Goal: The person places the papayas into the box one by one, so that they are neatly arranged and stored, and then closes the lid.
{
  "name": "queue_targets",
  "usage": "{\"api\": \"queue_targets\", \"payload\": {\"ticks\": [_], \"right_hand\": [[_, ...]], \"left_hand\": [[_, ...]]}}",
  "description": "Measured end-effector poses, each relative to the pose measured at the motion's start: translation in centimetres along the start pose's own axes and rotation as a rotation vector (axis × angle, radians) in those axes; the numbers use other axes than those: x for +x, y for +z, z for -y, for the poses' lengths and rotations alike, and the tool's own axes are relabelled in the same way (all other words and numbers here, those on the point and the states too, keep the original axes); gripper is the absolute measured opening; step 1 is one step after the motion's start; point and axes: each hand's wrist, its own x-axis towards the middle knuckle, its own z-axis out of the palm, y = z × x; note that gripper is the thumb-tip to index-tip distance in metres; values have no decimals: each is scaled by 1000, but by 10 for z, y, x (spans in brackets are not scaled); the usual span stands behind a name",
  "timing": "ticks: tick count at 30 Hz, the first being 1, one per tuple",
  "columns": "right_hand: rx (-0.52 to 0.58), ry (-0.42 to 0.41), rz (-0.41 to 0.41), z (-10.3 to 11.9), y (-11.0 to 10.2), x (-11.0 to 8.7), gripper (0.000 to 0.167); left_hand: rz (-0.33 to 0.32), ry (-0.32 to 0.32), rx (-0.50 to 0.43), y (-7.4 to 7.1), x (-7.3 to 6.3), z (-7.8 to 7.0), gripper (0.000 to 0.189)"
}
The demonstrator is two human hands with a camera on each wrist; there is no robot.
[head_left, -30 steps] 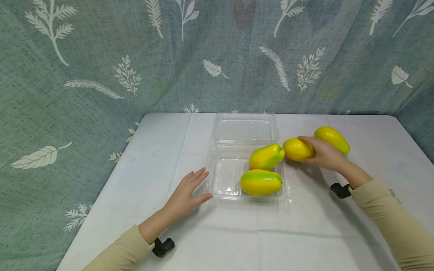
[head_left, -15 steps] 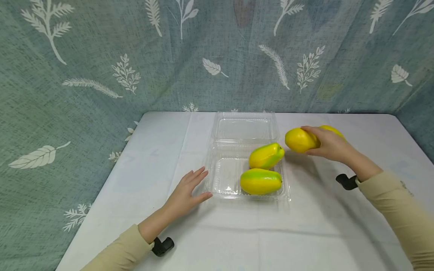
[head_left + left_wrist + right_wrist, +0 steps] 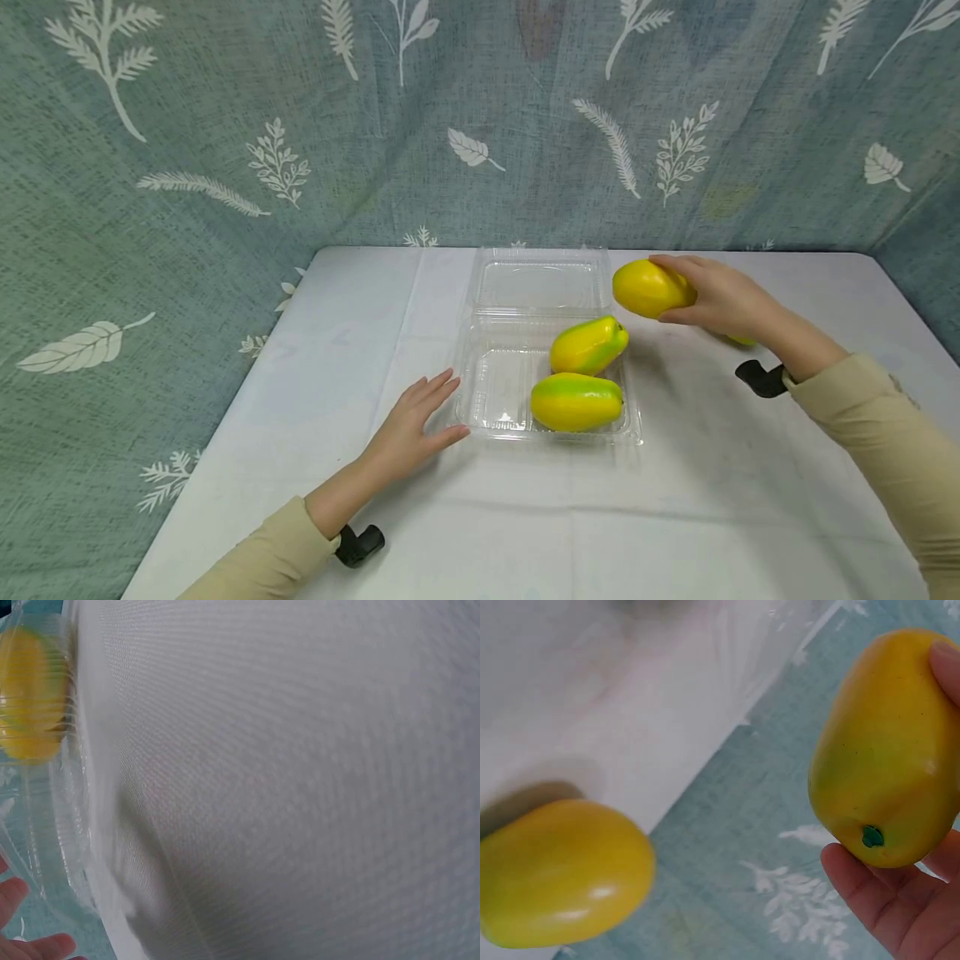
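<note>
My right hand [image 3: 723, 300] holds a yellow papaya [image 3: 647, 288] above the table, just right of the clamshell's lid, with fingers and thumb around one end. In the right wrist view its small green stem shows. Two yellow-green papayas, a rear one [image 3: 587, 345] and a front one [image 3: 576, 402], lie in the right half of the clear plastic clamshell box [image 3: 498, 392], which is laid open. Another papaya [image 3: 566, 876] rests on the table, mostly hidden behind my right hand in the head view. My left hand [image 3: 411, 423] has its fingers spread at the box's left edge.
The transparent lid [image 3: 543, 287] lies flat behind the box's base. A white cloth [image 3: 525, 533] covers the table. Beyond its far edge hangs a green-blue curtain [image 3: 510, 108] with white leaf prints. A black wrist mount [image 3: 360, 546] sits on the left wrist.
My right hand has raised the held papaya off the table beside the box, moving it backward, then slightly left. The other papaya has become mostly hidden behind this hand. The left hand stays put.
</note>
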Motion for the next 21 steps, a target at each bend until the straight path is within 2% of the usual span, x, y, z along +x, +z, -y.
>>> {"api": "queue_targets", "payload": {"ticks": [10,21], "right_hand": [[-30,-63,30,32,-8,13,72],[-34,-152,83,60,0,28,72]], "left_hand": [[3,-11,-15,0,-1,0,68],[3,-9,-17,0,0,0,67]]}}
